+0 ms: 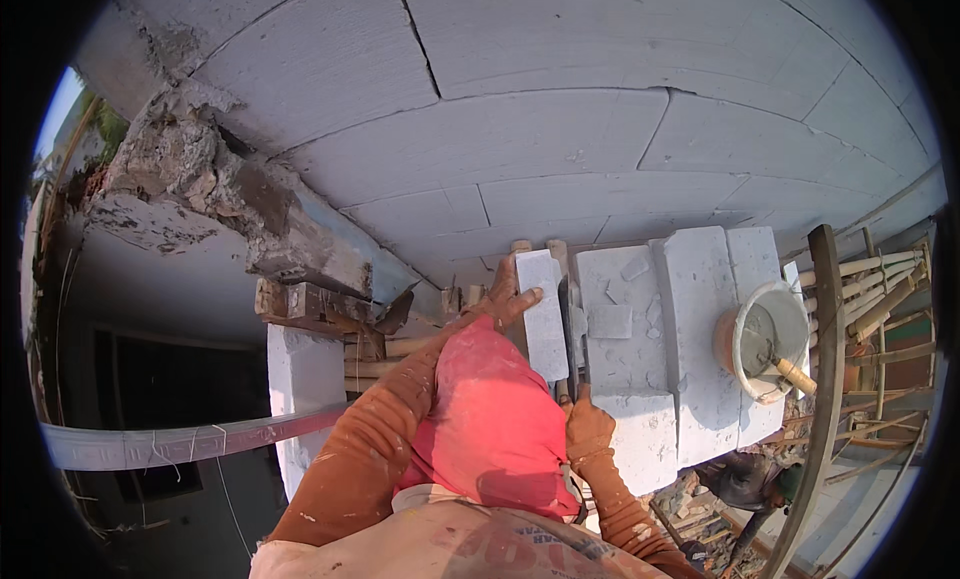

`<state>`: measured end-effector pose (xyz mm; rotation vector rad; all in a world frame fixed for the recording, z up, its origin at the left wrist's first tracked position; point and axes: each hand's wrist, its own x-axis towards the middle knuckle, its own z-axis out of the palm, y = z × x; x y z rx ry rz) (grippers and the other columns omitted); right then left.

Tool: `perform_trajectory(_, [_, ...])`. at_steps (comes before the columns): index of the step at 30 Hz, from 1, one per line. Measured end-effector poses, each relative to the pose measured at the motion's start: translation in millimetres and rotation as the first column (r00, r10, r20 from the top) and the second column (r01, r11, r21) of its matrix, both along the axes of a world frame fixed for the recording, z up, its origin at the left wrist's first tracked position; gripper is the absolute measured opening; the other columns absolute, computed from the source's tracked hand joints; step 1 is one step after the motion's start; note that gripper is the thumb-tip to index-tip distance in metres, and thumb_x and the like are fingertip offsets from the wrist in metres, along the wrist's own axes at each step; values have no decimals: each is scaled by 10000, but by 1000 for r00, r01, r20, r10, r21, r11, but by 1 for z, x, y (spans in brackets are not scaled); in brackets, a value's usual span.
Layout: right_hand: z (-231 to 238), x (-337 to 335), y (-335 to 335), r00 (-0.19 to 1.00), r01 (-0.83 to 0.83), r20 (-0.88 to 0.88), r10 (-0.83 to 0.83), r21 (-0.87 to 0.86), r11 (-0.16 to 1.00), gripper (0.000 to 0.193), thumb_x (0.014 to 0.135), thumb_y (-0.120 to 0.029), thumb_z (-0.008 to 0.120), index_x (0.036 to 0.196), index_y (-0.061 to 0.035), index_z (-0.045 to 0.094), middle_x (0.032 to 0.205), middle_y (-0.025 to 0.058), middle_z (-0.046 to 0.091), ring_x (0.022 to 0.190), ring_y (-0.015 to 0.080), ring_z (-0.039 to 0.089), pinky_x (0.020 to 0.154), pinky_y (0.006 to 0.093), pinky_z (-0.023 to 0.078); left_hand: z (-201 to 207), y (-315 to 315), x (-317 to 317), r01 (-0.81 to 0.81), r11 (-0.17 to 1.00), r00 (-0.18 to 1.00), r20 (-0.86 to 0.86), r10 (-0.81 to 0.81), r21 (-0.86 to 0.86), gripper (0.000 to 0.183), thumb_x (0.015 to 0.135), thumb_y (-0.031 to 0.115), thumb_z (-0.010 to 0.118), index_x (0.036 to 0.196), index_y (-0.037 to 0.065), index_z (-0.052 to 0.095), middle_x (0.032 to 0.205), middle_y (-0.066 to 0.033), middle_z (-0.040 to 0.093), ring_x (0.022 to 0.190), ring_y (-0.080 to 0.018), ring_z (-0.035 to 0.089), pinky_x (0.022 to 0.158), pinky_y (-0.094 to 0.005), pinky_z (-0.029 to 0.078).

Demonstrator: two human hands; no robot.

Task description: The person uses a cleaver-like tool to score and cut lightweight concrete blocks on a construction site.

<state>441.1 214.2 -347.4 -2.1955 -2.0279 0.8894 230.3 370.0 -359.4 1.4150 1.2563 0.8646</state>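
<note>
My left hand grips the upper left side of a small white lightweight block, its thumb over the top face. Along the block's right side runs a long, narrow dark blade, seen nearly edge-on; it looks like a handsaw. Below it, my right hand is closed in a fist at the handle end. Most of the handle is hidden by the fingers. Just right of the blade, a larger white block carries loose broken chips. Red cloth covers part of the view between my forearms.
More white blocks stand at the right, with a mortar bucket and wooden-handled trowel on them. A block wall rises ahead. Broken concrete juts out left. An upright timber and another person are at right.
</note>
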Motion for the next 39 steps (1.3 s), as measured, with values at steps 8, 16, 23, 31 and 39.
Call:
perform_trajectory(8, [7,-13,-2,991,-66,123,58,64,996,362,894,-347,473,1070,-31,478,627,233,616,611,420,626,574,510,476,-33,10,-19,99,995,985,-146,-96,14,891,764,445,628,1402,5,189,1353,-246,293,1345,-366,219,1104,-471,186])
perform_trajectory(16, [71,4,20,988,34,-153,39,447,894,175,869,-183,546,954,-30,558,556,186,567,520,400,580,523,446,467,-6,-1,-19,-73,984,990,108,91,-163,894,724,411,711,1395,44,247,1350,-214,410,1315,-312,328,1095,-402,228])
perform_trajectory(23, [73,21,7,895,336,-441,66,764,552,119,840,-58,578,937,6,552,609,172,571,522,396,557,521,388,450,-26,13,-4,55,988,970,243,-18,-147,819,751,361,684,1394,55,277,1294,-163,461,1251,-266,385,1069,-378,263])
perform_trajectory(31, [55,14,-20,975,111,-217,-39,333,936,168,890,-174,531,943,-20,572,598,168,581,507,359,568,469,414,443,-46,-5,-21,-13,983,968,243,58,-183,776,781,242,664,1404,43,246,1252,-135,488,1139,-226,485,977,-340,384])
perform_trajectory(39, [12,19,-25,954,260,-296,-38,760,596,192,840,-127,576,971,11,548,688,194,626,627,371,627,597,430,495,-30,8,-6,20,989,952,306,26,-146,718,799,215,650,1382,32,273,1199,-123,515,1051,-208,517,935,-342,414])
